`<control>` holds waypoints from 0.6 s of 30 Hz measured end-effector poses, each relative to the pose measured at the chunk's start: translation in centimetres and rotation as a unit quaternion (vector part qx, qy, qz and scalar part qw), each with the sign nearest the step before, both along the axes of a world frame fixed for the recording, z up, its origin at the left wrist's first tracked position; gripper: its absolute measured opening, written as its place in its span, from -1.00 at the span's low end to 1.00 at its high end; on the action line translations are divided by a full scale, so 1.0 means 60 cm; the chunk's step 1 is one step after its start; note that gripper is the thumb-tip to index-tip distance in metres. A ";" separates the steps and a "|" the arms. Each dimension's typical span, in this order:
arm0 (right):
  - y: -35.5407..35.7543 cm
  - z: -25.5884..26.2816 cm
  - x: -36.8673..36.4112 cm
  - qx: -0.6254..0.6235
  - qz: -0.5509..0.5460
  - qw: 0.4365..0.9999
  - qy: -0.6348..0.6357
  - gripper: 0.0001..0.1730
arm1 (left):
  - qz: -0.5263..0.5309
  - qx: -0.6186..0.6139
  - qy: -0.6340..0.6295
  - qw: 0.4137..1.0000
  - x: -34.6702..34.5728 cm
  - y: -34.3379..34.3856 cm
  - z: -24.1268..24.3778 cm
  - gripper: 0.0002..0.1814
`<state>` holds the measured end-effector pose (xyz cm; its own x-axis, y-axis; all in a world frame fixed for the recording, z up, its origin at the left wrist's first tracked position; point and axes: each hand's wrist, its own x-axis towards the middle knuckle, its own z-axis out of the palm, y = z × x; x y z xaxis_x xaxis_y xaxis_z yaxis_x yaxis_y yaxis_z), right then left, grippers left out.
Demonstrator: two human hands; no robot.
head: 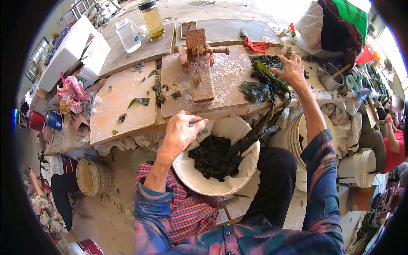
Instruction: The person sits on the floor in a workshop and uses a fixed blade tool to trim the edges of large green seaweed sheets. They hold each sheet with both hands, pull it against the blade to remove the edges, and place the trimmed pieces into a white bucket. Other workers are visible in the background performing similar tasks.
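Long strips of dark green, wet-looking seaweed lie on the right part of the worktable and hang over its front edge. They trail into a white-lined bucket that holds more dark seaweed pieces. My right hand is over the far right end of the strips, fingers spread; whether it touches them is unclear. My left hand is above the bucket's left side by the table edge, its thumb and fingers apart with nothing between them. A rusty metal block fixture with a bolt stands on the grit-covered board between and beyond my hands.
Beyond the fixture are a lidded glass bottle, a clear plastic bottle and a phone. A metal cup stands at the right. Buckets stand on the floor at both sides. Other people sit at the far right and left.
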<state>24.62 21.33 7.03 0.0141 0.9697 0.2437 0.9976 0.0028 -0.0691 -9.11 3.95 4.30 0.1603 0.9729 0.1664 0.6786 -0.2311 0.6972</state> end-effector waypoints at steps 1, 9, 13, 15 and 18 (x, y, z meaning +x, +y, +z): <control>0.002 -0.001 -0.004 0.004 0.028 1.000 -0.011 -0.33 | -0.004 0.029 0.007 1.000 0.004 0.000 -0.014 -0.61; 0.037 -0.019 0.001 -0.027 0.059 0.962 0.265 -0.62 | 0.033 0.076 -0.090 0.992 0.027 -0.011 -0.036 -0.75; 0.008 0.081 0.015 -0.002 0.115 0.931 0.347 -0.65 | 0.039 0.000 -0.174 0.984 0.014 -0.016 -0.035 -0.77; -0.026 0.144 -0.011 -0.048 0.175 0.875 0.448 -0.73 | 0.016 -0.054 -0.214 0.975 -0.003 -0.021 -0.037 -0.75; -0.072 0.248 -0.019 -0.086 0.158 0.890 0.419 -0.73 | -0.011 -0.097 -0.238 0.966 -0.007 -0.026 -0.016 -0.72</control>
<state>23.51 16.98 21.92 -0.1598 0.9794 0.1235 0.5475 0.1920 -0.8145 -9.53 2.40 3.35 0.1312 0.9905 0.0407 0.2663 -0.0748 0.9610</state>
